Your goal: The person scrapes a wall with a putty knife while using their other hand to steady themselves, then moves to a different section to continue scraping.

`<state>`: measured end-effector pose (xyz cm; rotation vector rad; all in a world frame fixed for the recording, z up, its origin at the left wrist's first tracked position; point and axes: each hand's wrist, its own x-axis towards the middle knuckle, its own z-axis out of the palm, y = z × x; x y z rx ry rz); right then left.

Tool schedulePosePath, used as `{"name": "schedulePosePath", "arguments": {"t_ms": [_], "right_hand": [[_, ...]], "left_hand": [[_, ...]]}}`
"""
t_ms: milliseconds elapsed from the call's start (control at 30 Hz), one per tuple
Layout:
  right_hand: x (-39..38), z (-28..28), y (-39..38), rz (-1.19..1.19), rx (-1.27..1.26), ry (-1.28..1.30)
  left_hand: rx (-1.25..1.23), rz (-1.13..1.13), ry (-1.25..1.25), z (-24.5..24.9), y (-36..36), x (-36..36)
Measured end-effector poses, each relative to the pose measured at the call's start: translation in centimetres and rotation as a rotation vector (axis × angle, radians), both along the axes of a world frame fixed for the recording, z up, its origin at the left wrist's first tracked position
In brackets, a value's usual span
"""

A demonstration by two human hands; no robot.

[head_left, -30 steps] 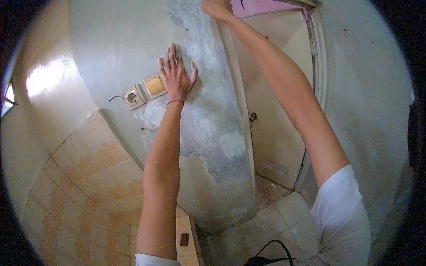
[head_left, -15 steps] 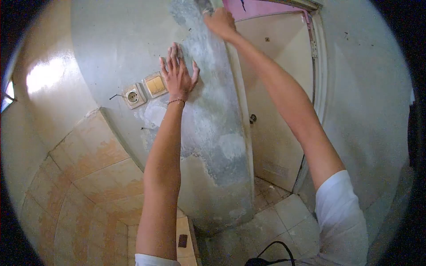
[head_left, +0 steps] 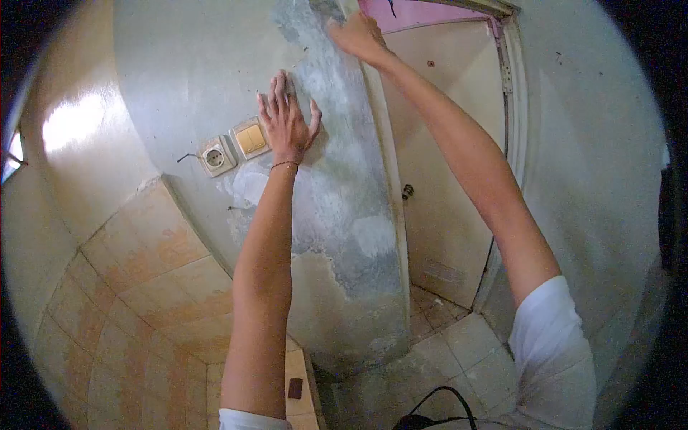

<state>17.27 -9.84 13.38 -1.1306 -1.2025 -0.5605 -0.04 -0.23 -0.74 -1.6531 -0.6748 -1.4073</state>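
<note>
My left hand (head_left: pixel 289 129) lies flat against the wall with its fingers spread, just right of a yellowish light switch (head_left: pixel 251 137). A thin dark bracelet (head_left: pixel 284 164) circles that wrist. Higher up, my right hand (head_left: pixel 358 36) is closed at the wall's edge by the doorway. Its fingers curl out of sight, so whatever they grip cannot be made out. Between and below the hands runs a rough, patchy grey and whitish stretch of wall (head_left: pixel 344 165) where the paint has come away.
Left of the switch sits a wall socket (head_left: pixel 216 157), with a bit of wire sticking out beside it. A pale door (head_left: pixel 448 158) with a dark knob (head_left: pixel 408 191) stands to the right. Orange-patterned tiles (head_left: pixel 150 244) cover the lower left; floor tiles (head_left: pixel 444 365) lie below.
My right hand has shifted very slightly to the right along the top of the wall. My left hand stays in the same spot.
</note>
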Motion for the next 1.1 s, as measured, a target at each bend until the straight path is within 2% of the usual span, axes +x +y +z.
{"name": "schedulePosePath", "arguments": {"t_ms": [67,233,300,400,467,600,667,800,900,1000,1100], "right_hand": [[0.1,-0.9,0.7,-0.073,-0.068,-0.006],[-0.9,1.8,0.6,-0.041,-0.058,0.098],[-1.6,1.3,0.4,0.006,-0.114,0.134],[-1.1,0.6,1.2,-0.054,-0.074,0.110],[-0.4,1.8,1.1,0.111,-0.062,0.057],[-0.8,0.4,0.3,-0.018,-0.074,0.086],[-0.5,0.2,0.5,-0.055,-0.082,0.000],[0.6,4.0,1.2,0.007,0.009,0.080],[0.5,2.7,0.5,-0.026,-0.103,-0.015],[-0.1,1.3,-0.8,-0.027,-0.130,0.026],[0.5,3.4,1.4,-0.018,-0.061,0.063]], "left_hand": [[-0.002,0.001,-0.004,-0.3,-0.2,-0.1],[0.017,-0.019,-0.010,0.2,-0.6,0.2],[0.010,-0.007,-0.001,0.0,-0.6,0.0],[0.025,-0.008,-0.006,-0.1,-0.4,0.0],[0.028,-0.010,0.001,0.1,-0.3,-0.2],[0.007,-0.025,0.002,0.0,-0.3,0.1],[0.016,-0.020,-0.008,0.1,-0.3,0.2],[0.022,-0.006,0.006,0.1,-0.2,0.0],[0.024,0.004,-0.003,0.0,-0.1,0.0],[0.033,-0.015,0.003,0.0,-0.1,-0.1],[0.007,-0.011,0.004,0.1,-0.1,0.0]]}}
